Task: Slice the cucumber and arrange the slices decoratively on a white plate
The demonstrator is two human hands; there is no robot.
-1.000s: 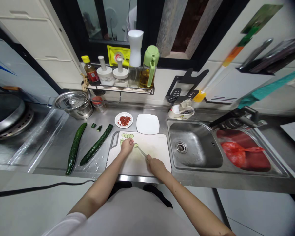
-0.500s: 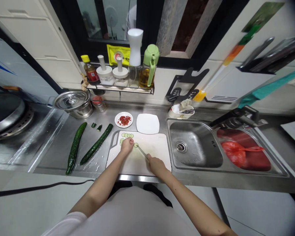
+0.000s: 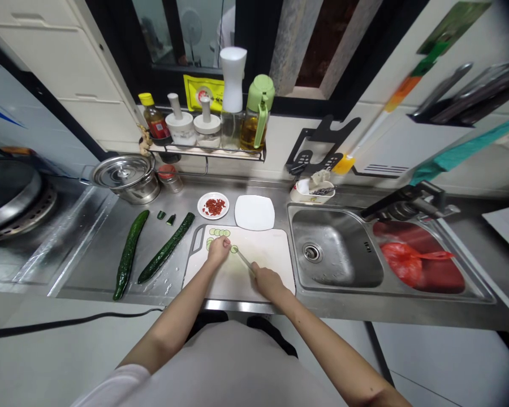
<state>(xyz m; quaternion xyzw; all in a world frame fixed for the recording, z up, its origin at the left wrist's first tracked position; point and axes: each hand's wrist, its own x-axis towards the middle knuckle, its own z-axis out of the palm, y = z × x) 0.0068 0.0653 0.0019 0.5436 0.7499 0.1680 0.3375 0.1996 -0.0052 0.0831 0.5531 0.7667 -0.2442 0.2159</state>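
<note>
On a white cutting board my left hand is closed over a piece of cucumber, mostly hidden under the fingers. My right hand grips a knife whose blade points up-left to the cucumber's cut end. A fresh slice lies at the blade tip. Several cucumber slices lie in a row at the board's far left corner.
Two whole cucumbers and two cut ends lie on the steel counter to the left. A dish of red chilli and a white plate stand behind the board. The sink is at right, a lidded pot at back left.
Both hands stay in nearly the same place on the board; the knife blade shifts only slightly at the cucumber's end. The view has drifted a little.
</note>
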